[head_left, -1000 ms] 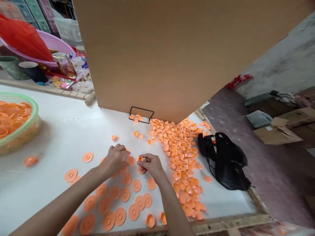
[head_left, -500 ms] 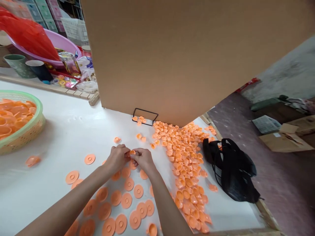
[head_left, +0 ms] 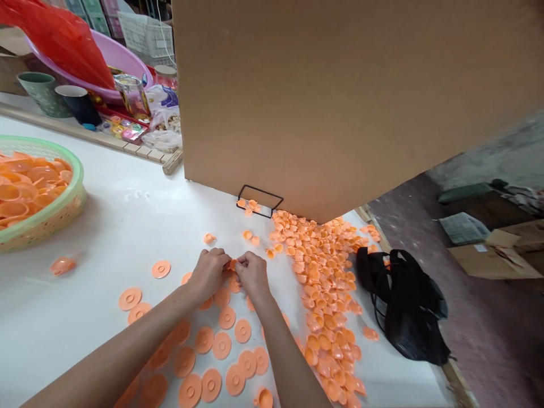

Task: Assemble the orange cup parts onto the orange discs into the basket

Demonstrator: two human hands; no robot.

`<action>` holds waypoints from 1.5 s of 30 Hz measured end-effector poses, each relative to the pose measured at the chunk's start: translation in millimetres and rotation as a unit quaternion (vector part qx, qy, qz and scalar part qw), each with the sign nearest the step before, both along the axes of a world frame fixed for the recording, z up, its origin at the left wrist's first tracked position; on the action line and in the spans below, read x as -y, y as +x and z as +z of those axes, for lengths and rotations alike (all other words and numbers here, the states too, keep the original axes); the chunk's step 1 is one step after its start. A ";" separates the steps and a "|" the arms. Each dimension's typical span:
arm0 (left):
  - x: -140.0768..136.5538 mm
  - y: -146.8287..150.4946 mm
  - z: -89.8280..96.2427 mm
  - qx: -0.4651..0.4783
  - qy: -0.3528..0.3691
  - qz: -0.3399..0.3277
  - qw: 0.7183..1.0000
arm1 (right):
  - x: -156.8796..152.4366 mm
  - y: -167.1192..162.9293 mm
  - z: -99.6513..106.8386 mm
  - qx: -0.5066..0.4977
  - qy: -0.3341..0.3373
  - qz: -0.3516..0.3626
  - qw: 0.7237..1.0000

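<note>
My left hand [head_left: 209, 273] and my right hand [head_left: 254, 275] meet over the white table, fingertips closed on one small orange plastic toy cup [head_left: 232, 264]. Fingers hide most of this cup. Round orange saucers [head_left: 221, 345], each with a raised ring, lie flat below and between my forearms, some overlapping. To the right of my right hand spreads a long heap of small orange cups [head_left: 327, 294]. A single cup [head_left: 208, 238] rests just beyond my left hand, and another cup [head_left: 264, 397] sits near the bottom edge.
A green-rimmed basket [head_left: 79, 175] full of orange pieces stands at left. Upright behind the heap is a big cardboard box [head_left: 306, 113], with a black wire frame [head_left: 260, 200] at its foot. A black bag [head_left: 408, 311] lies on the table's right edge.
Both hands have drawn closer around the cup, whose round opening showed before and is now mostly covered. The camera view has shifted slightly.
</note>
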State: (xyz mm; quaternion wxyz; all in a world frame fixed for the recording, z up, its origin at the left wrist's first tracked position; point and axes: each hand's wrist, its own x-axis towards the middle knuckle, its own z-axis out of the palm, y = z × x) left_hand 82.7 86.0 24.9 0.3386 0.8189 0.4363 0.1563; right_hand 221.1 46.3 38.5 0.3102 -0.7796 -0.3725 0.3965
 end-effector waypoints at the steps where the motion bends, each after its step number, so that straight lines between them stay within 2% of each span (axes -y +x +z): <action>1: -2.1 -1.5 1.5 0.003 -0.012 -0.005 1.000 | -1.0 -1.2 -1.1 0.024 0.006 0.011 1.000; 5: -17.7 -4.7 7.6 0.022 -0.084 -0.012 0.996 | -4.2 -0.9 -4.9 0.087 0.031 0.047 0.995; 8: -27.9 1.4 9.0 0.029 -0.129 0.021 0.991 | -3.2 1.9 -4.3 0.104 0.046 0.068 0.991; 15: -29.8 9.4 -0.7 0.029 -0.187 0.061 0.980 | 1.0 -12.4 -2.0 0.179 0.073 0.070 0.979; 17: -25.5 12.3 2.8 0.027 -0.184 0.078 0.980 | 0.6 -14.6 -3.6 0.184 0.089 0.067 0.976; 20: -13.7 20.6 16.5 0.022 -0.146 0.112 0.983 | 4.8 -3.8 -3.4 0.123 0.095 0.079 0.985; 22: -13.1 19.2 25.3 0.026 -0.110 0.139 0.984 | 4.4 15.2 -4.5 0.044 0.044 0.087 0.994; 23: -17.3 12.0 29.6 0.033 -0.085 0.160 0.983 | 1.0 27.1 -6.2 0.042 0.030 0.069 0.996; 25: -32.2 -21.1 41.9 0.050 -0.024 0.223 0.973 | -11.2 50.3 -10.7 0.141 0.093 0.015 0.986; 27: -49.3 -78.5 63.9 0.064 0.050 0.314 0.946 | -23.8 65.6 -14.0 0.238 0.164 0.025 0.957; 29: -66.0 -149.0 94.4 0.068 0.119 0.417 0.898 | -30.6 69.6 -14.3 0.283 0.206 0.072 0.934; 32: -92.5 -240.1 137.8 0.058 0.167 0.536 0.826 | -31.2 61.5 -10.6 0.294 0.216 0.109 0.924; 33: -100.8 -258.3 146.1 0.050 0.173 0.564 0.806 | -30.1 58.1 -9.1 0.297 0.215 0.105 0.924; 35: -111.0 -268.7 147.8 0.045 0.200 0.574 0.792 | -27.1 53.8 -6.7 0.299 0.206 0.090 0.927; 36: -110.7 -260.4 141.4 0.045 0.238 0.543 0.804 | -25.0 53.1 -5.6 0.297 0.198 0.076 0.931; 38: -95.0 -220.7 117.2 0.081 0.251 0.424 0.866 | -18.2 52.7 -2.6 0.279 0.181 0.050 0.942; 40: -62.0 -161.3 84.5 0.132 0.179 0.223 0.949 | -7.1 50.1 2.7 0.222 0.158 0.024 0.962; 41: -42.4 -129.3 67.6 0.132 0.130 0.111 0.976 | -0.2 47.0 6.0 0.177 0.143 0.010 0.974; 42: -23.3 -98.4 51.4 0.114 0.100 0.013 0.988 | 7.4 43.0 9.3 0.125 0.123 -0.004 0.984; 43: -6.5 -70.4 36.9 0.089 0.091 -0.045 0.991 | 15.1 38.2 12.2 0.071 0.102 -0.017 0.992; 45: 16.5 -27.1 14.5 0.032 0.080 -0.095 0.992 | 29.5 28.4 15.5 -0.015 0.060 -0.035 0.997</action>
